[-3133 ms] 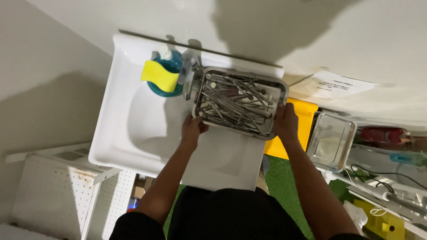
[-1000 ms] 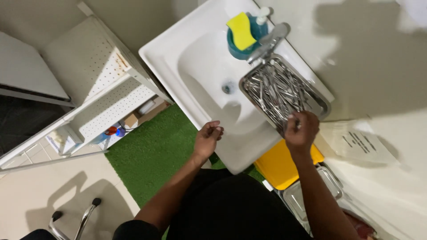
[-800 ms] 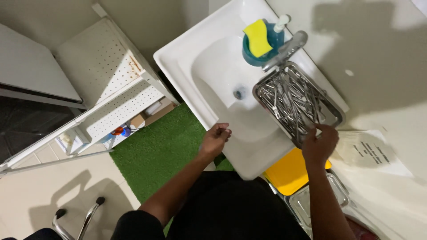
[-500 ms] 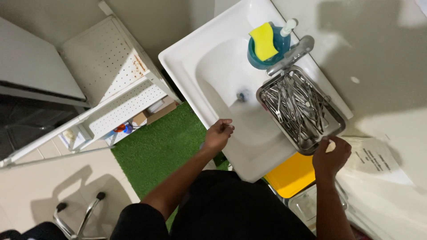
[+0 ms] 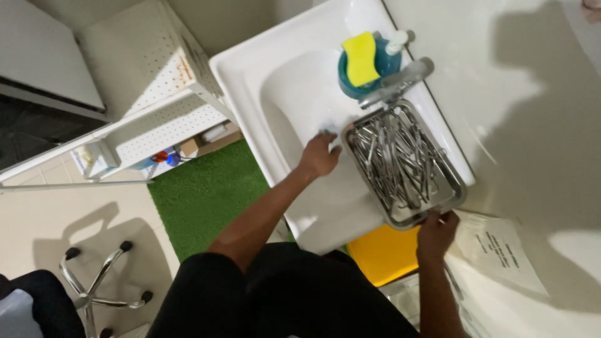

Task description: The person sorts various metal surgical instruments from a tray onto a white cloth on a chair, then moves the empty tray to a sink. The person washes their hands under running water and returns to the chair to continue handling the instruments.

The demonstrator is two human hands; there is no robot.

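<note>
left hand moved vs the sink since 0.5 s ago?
Yes. The left hand was at the sink's front rim; now it is over the basin by the metal tray's near corner.

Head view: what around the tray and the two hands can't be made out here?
- Sink drain: hidden by the left hand.
- Right hand grip on the metal tray: fingertips hidden under the rim.
- Instruments: tangled, kinds unclear.
- Yellow bin: mostly under sink.

The steel tray (image 5: pixel 404 164) of instruments fills the right half of the white sink (image 5: pixel 275 94). The faucet (image 5: pixel 395 81) and a sponge holder (image 5: pixel 362 62) block its far end. The basin left of the tray lies open.
</note>
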